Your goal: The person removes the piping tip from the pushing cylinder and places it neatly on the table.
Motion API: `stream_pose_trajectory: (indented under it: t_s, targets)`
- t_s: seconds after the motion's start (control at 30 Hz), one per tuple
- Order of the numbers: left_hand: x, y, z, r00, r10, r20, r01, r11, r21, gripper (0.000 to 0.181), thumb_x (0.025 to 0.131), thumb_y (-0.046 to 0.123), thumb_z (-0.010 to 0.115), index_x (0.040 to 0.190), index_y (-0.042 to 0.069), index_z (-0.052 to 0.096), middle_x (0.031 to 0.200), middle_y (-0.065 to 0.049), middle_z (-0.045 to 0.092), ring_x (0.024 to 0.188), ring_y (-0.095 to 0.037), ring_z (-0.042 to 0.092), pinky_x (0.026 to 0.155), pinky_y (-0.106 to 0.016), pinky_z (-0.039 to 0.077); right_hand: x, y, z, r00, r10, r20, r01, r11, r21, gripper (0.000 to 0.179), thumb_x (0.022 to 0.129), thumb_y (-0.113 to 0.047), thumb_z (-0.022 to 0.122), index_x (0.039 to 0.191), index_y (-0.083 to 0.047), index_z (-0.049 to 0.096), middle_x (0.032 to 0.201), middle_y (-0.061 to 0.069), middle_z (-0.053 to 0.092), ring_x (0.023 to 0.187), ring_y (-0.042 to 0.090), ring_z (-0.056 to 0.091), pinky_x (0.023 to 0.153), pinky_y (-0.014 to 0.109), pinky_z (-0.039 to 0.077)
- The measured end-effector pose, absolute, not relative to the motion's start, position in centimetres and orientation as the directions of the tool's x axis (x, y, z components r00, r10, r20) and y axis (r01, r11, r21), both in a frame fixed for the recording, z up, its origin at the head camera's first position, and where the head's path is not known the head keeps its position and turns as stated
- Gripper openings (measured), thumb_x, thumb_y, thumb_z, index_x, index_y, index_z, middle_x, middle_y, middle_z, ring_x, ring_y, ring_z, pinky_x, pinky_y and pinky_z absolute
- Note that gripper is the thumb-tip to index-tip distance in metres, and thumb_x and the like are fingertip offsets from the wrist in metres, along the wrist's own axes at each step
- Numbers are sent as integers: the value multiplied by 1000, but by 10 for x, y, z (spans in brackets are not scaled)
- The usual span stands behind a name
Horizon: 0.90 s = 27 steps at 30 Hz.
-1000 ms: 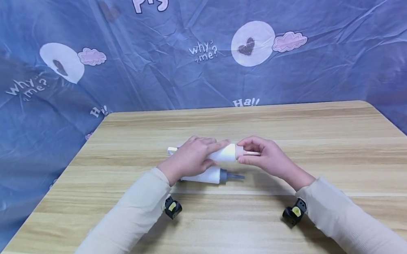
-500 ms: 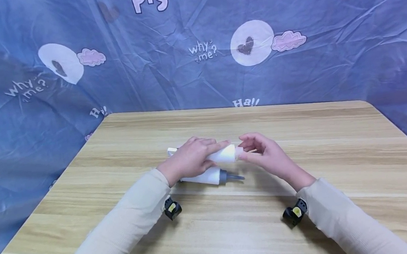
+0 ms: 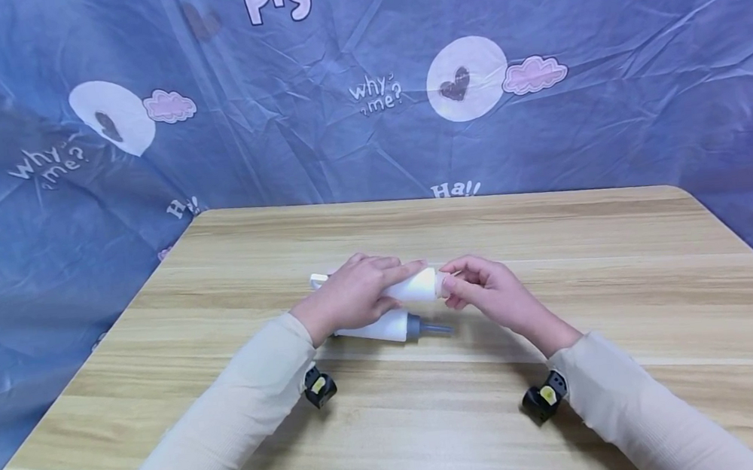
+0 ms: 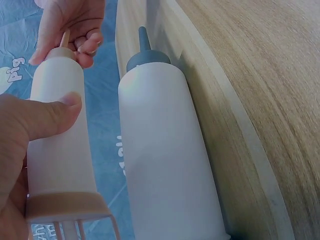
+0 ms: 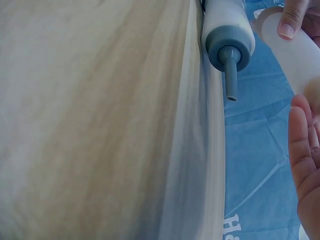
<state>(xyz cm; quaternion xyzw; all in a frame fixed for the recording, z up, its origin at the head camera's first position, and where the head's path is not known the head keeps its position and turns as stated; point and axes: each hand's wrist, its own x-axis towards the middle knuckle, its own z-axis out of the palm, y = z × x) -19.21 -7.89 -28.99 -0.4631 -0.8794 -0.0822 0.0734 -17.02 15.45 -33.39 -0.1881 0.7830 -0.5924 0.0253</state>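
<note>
My left hand grips a white squeeze bottle with a pale pinkish-beige cap. It lies nearly level, nozzle end to the right. The fingers of my right hand pinch around that cap, close by its thin nozzle. In the left wrist view, the bottle's base has a beige band with an open frame below it. A second white squeeze bottle, with a grey cap and nozzle, lies on its side just on the near side of the held one, partly hidden by my left hand in the head view.
The bottles are near the middle of a wood-grain table. A blue printed cloth hangs behind its far edge. Small black wrist cameras, left and right, sit at the sleeve cuffs.
My right fingers loosened and spread at the cap half a second ago, and now close around it again with the thumb on it. My left hand and both bottles stay in place.
</note>
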Motion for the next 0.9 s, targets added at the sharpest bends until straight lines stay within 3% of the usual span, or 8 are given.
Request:
stream_pose_trajectory:
  t_s: [0.33, 0.5, 0.67, 0.9]
  targets:
    - [-191, -79, -290, -571, 798, 192, 820, 565, 94, 57, 83, 20, 68, 136, 17, 48, 113, -6, 64, 106, -20, 59, 93, -41, 44, -168, 155, -331, -946, -279, 163, -245, 292, -924, 35, 83, -13, 69, 112, 3, 57, 102, 19, 65, 87, 7, 63, 76, 22, 53]
    - [-191, -79, -290, -573, 797, 192, 819, 566, 98, 58, 82, 20, 69, 136, 18, 48, 113, -6, 64, 107, -20, 59, 94, -42, 43, -167, 154, -331, -946, -266, 187, -267, 306, -914, 36, 79, -8, 72, 111, 2, 58, 107, 20, 64, 94, 12, 62, 77, 21, 53]
    - [-191, -79, -290, -570, 798, 197, 821, 563, 98, 58, 82, 20, 69, 136, 17, 48, 113, -6, 64, 107, -20, 59, 93, -42, 44, -167, 154, -332, -945, -263, 195, -273, 305, -912, 38, 77, -5, 73, 111, 3, 58, 107, 19, 62, 95, 19, 62, 76, 22, 53]
    - [-192, -80, -290, -571, 795, 203, 820, 564, 100, 57, 83, 21, 68, 136, 18, 48, 115, -6, 64, 108, -21, 59, 94, -42, 43, -168, 154, -331, -939, -277, 205, -287, 296, -911, 40, 78, -5, 72, 114, 2, 56, 110, 19, 61, 95, 14, 61, 78, 22, 52]
